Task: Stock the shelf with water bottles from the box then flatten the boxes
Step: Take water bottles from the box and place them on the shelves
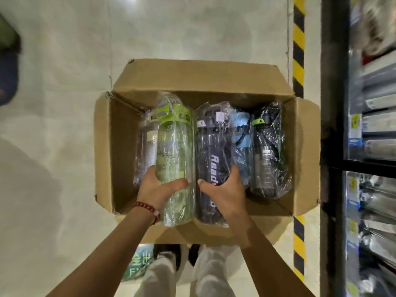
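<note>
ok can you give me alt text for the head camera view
Seen from above, a person's left hand grips a green water bottle and the right hand a dark purple water bottle, both plastic-wrapped, over an open cardboard box holding more wrapped bottles. A stocked shelf stands at right.

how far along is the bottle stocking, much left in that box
Done: the brown cardboard box stands open on the floor, flaps spread. In hand: the left hand grips a wrapped green clear bottle, the right hand a wrapped dark purple bottle, both over the box. Left: a blue bottle, a black bottle with green cap and a pale one at far left remain inside; the box is unflattened.
</note>
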Action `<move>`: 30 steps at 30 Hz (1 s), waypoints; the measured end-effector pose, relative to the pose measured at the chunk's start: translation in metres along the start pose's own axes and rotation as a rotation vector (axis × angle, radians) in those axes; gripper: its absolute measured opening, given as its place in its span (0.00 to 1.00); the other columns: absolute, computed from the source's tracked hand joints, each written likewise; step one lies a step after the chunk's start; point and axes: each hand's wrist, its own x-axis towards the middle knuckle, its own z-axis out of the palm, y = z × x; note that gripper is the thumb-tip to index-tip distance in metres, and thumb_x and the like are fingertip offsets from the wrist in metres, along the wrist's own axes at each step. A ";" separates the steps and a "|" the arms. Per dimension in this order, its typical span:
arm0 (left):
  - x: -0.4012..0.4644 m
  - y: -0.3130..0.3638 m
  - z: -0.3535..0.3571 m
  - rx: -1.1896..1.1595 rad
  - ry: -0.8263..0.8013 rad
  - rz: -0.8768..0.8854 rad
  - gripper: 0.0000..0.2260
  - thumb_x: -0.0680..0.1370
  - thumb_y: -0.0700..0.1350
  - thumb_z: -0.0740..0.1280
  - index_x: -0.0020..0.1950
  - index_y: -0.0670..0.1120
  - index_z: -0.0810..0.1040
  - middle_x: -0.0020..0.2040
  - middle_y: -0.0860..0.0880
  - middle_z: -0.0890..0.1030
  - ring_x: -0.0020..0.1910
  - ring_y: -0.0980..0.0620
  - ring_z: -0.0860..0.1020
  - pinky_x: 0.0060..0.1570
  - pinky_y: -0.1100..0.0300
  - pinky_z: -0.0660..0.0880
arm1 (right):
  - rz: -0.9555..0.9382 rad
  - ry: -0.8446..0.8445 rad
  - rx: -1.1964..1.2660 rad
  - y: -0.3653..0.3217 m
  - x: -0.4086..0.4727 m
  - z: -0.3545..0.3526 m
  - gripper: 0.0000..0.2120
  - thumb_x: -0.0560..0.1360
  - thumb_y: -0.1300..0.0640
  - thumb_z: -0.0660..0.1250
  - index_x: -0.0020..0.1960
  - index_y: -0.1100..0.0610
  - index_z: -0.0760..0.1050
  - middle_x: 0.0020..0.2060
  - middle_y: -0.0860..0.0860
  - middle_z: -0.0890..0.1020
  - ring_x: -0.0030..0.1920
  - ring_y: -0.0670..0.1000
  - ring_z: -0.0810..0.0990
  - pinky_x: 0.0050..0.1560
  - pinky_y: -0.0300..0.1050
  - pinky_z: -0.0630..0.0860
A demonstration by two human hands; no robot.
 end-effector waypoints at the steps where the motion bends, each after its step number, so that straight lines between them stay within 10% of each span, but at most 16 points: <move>1: -0.013 0.006 -0.007 -0.006 0.001 0.015 0.47 0.65 0.49 0.77 0.76 0.44 0.53 0.75 0.45 0.60 0.72 0.45 0.61 0.67 0.49 0.62 | -0.007 0.000 0.017 -0.005 -0.011 -0.007 0.39 0.64 0.48 0.77 0.68 0.51 0.60 0.55 0.48 0.75 0.54 0.50 0.76 0.53 0.46 0.76; 7: -0.101 0.055 -0.048 -0.043 0.014 0.211 0.39 0.65 0.47 0.78 0.71 0.43 0.63 0.62 0.52 0.69 0.62 0.52 0.68 0.61 0.53 0.67 | -0.061 0.023 0.107 -0.044 -0.089 -0.058 0.38 0.64 0.48 0.77 0.68 0.51 0.61 0.59 0.49 0.76 0.58 0.53 0.77 0.57 0.52 0.76; 16: -0.254 0.131 -0.093 -0.026 0.004 0.412 0.49 0.48 0.64 0.77 0.65 0.45 0.70 0.58 0.46 0.78 0.57 0.46 0.78 0.55 0.44 0.76 | -0.225 0.035 0.402 -0.094 -0.232 -0.164 0.31 0.61 0.56 0.77 0.62 0.56 0.72 0.46 0.50 0.82 0.41 0.46 0.81 0.37 0.38 0.77; 20: -0.311 0.152 -0.094 -0.036 -0.071 0.478 0.32 0.58 0.49 0.80 0.59 0.47 0.73 0.51 0.49 0.81 0.49 0.50 0.81 0.48 0.51 0.80 | -0.301 0.057 0.534 -0.096 -0.283 -0.199 0.22 0.58 0.57 0.72 0.52 0.48 0.74 0.42 0.48 0.83 0.39 0.45 0.82 0.38 0.41 0.80; 30: -0.422 0.172 -0.091 -0.039 -0.207 0.642 0.28 0.64 0.42 0.79 0.61 0.45 0.73 0.51 0.48 0.82 0.49 0.51 0.81 0.47 0.55 0.79 | -0.555 0.039 0.726 -0.085 -0.402 -0.273 0.26 0.63 0.60 0.74 0.59 0.47 0.73 0.52 0.47 0.84 0.54 0.46 0.82 0.49 0.35 0.77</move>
